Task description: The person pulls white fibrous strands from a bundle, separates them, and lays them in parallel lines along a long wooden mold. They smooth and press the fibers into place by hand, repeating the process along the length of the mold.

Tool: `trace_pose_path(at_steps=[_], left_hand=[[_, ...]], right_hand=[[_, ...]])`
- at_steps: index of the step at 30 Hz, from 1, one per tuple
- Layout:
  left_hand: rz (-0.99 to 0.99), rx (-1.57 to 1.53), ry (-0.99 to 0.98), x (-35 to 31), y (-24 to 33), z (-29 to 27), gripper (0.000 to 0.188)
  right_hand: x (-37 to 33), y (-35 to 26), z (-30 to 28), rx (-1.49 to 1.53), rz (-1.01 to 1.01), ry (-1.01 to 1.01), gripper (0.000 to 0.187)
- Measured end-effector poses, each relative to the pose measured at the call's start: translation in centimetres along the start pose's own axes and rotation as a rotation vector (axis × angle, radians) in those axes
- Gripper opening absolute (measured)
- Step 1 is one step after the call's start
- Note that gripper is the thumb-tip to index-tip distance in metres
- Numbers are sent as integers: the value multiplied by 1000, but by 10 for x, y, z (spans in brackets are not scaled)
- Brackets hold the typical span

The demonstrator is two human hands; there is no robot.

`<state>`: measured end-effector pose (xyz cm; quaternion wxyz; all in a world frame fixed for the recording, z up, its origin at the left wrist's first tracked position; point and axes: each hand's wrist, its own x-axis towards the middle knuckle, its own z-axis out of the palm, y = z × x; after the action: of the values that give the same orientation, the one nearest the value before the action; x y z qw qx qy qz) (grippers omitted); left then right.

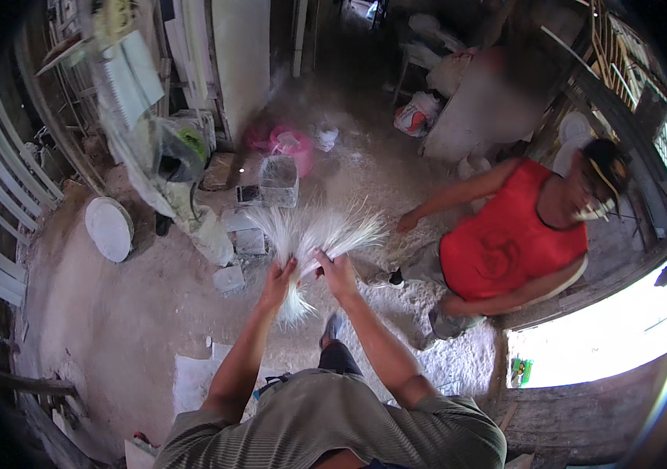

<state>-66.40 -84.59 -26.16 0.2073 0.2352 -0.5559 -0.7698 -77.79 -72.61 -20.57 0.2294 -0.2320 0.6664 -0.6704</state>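
My left hand (278, 283) is closed around a bunch of long white fibres (276, 228), whose strands fan out beyond the fist. Close beside it, my right hand (338, 277) grips more of the same fibres (358, 229), spreading toward the right. A short white tuft (296, 306) hangs below, between my wrists. Whether the two fans are fully separate or still joined near my fingers, I cannot tell. Both hands are held out in front of my body, above the dusty floor.
A person in a red sleeveless top (505, 230) stands close on my right. Ahead are a dusty square bucket (279, 184), a pink tub (294, 148) and pale blocks (250, 241). A round white basin (109, 229) lies left. A sack (418, 115) sits farther back.
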Motion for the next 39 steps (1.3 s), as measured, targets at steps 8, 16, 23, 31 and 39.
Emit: trace_pose_path(at_steps=[8, 16, 23, 31, 39], left_hand=[[-94, 114, 147, 269, 3, -3, 44], [24, 63, 467, 505, 56, -38, 35], [163, -46, 563, 700, 54, -113, 38], [4, 101, 642, 847, -2, -180, 33], [-18, 114, 748, 925, -84, -186, 31]], right_hand=[[282, 58, -2, 70, 83, -119, 29], [541, 33, 26, -177, -3, -180, 30], [731, 60, 61, -480, -48, -208, 30], [867, 142, 104, -550, 30, -211, 40], [933, 269, 113, -717, -86, -348, 43]])
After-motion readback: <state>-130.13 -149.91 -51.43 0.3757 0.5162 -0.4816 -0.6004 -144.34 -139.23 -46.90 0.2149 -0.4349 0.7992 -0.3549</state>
